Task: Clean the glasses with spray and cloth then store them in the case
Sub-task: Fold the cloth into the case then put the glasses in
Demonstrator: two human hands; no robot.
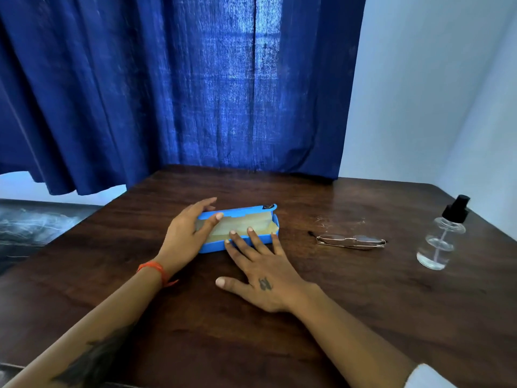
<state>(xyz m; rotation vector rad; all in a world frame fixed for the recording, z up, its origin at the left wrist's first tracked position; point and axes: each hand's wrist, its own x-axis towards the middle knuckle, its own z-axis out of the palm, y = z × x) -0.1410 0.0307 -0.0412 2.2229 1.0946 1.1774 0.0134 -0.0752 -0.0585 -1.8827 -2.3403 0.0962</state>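
**Head view: both hands at the open blue case**

Your left hand wrapped the left end of the blue case, fingers curled over its far edge and the thumb laid across the pale cloth inside. Your right hand lay flat on the table, fingers straight and slightly spread; two fingertips reached over the near rim onto the cloth, and the thumb stuck out to the left on the wood. The case was a smooth, hard, oblong shell with rounded corners, its lid tipped up at the back; the cloth looked thin, creased and yellowish. The glasses lay folded on the wood to the right of the case, apart from it, with a thin metal frame. Farther right, near the table's right edge, stood the clear rounded spray bottle with a black pump top. The table was dark, glossy, grained wood with bare surface between you and the case. A rough-woven blue curtain hung behind the far edge, beside a plain pale wall.
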